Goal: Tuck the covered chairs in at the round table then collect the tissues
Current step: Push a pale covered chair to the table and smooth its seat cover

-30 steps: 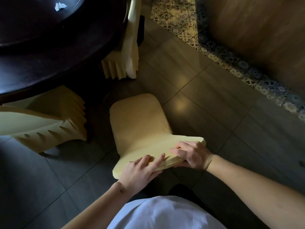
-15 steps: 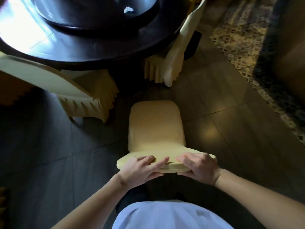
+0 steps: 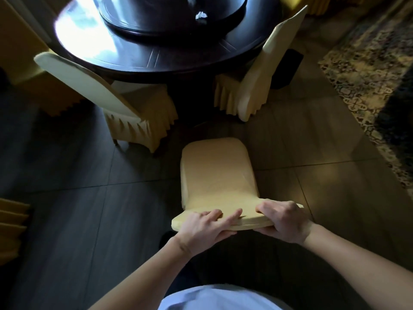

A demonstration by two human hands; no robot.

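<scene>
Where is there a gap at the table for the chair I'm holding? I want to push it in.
Between the left chair and the right chair, straight ahead of the held chair, bare floor runs to the table. The gap narrows near the table edge, where both skirts crowd in. Open floor lies left and right of the held chair.

I am facing a cream-covered chair [image 3: 218, 175] standing clear of the dark round table [image 3: 143, 57]; two covered chairs [image 3: 125, 108] are sitting tucked; a white tissue [image 3: 200, 15], apparently crumpled, is lying on top.
</scene>
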